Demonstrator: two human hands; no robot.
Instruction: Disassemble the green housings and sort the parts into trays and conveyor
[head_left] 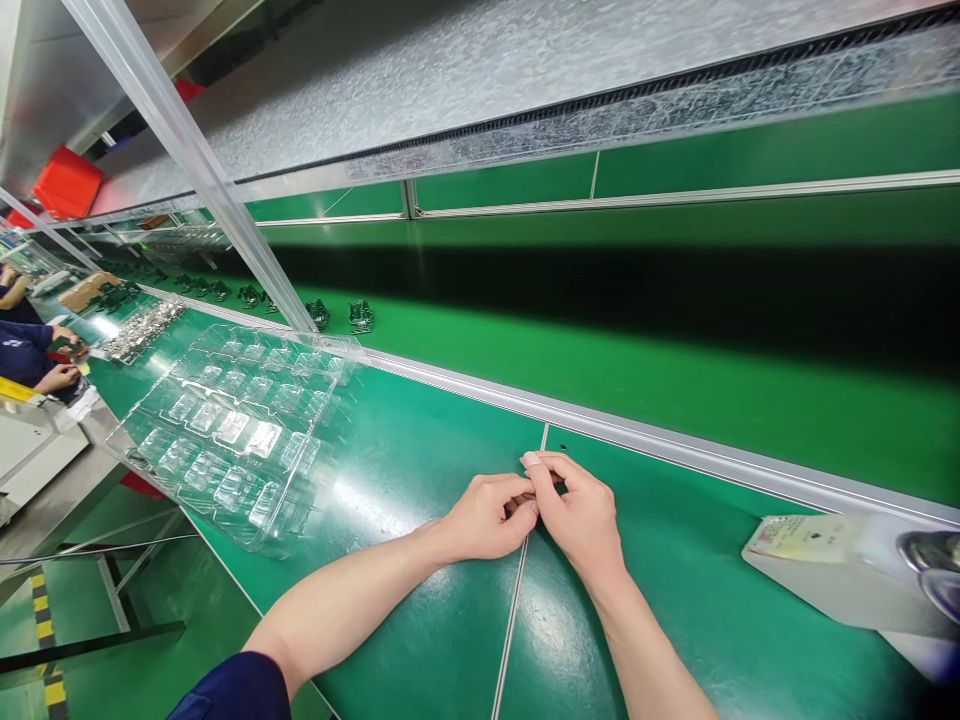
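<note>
My left hand [491, 517] and my right hand [579, 512] meet over the green bench top [420, 440], close to a pale seam. Their fingertips touch, and the fingers of both are curled and closed. Whatever may lie between them is hidden by the fingers. A tiny dark speck [563, 446] rests on the bench just beyond my right hand. Off to the left of my left hand lies a clear plastic tray [232, 430] with rows of moulded pockets.
Small circuit boards [361, 317] sit in a line on the green conveyor belt [600, 350] behind a metal rail [480, 385]. A grey machine part [832, 570] stands at right. Far left, a co-worker's hands [60, 378] are beside a pile of metal parts [144, 330].
</note>
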